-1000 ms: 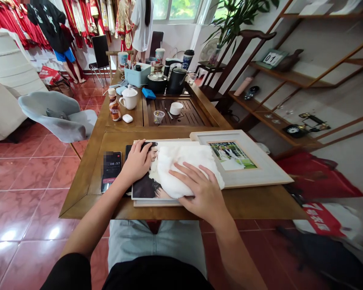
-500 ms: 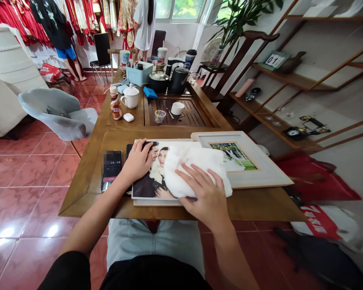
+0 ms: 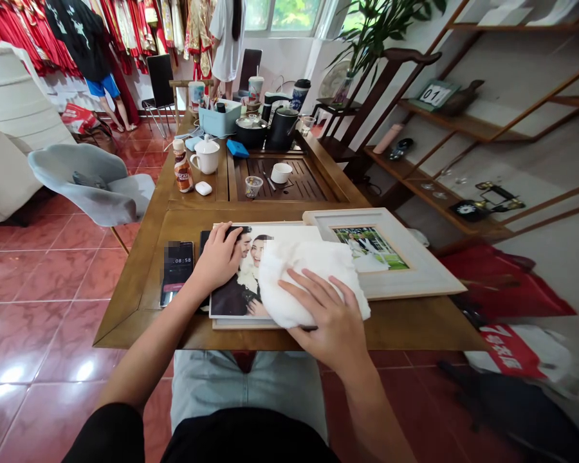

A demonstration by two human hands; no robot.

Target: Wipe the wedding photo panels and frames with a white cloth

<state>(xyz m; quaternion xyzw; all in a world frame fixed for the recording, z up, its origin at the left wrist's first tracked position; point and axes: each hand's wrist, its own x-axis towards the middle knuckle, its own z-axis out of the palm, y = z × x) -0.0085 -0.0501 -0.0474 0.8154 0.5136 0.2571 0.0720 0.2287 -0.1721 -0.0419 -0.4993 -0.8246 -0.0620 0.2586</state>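
1. The left hand (image 3: 219,257) lies on the photo (image 3: 229,297) near its far left corner, fingers slightly spread.
2. The right hand (image 3: 332,316) rests palm down, fingers spread, on the white cloth (image 3: 282,267).
3. The cloth covers much of the photo's right part; the photo lies flat at the table's (image 3: 139,325) near edge.
4. A frame (image 3: 429,280) lies right of the photo, a phone (image 3: 177,276) left of it.
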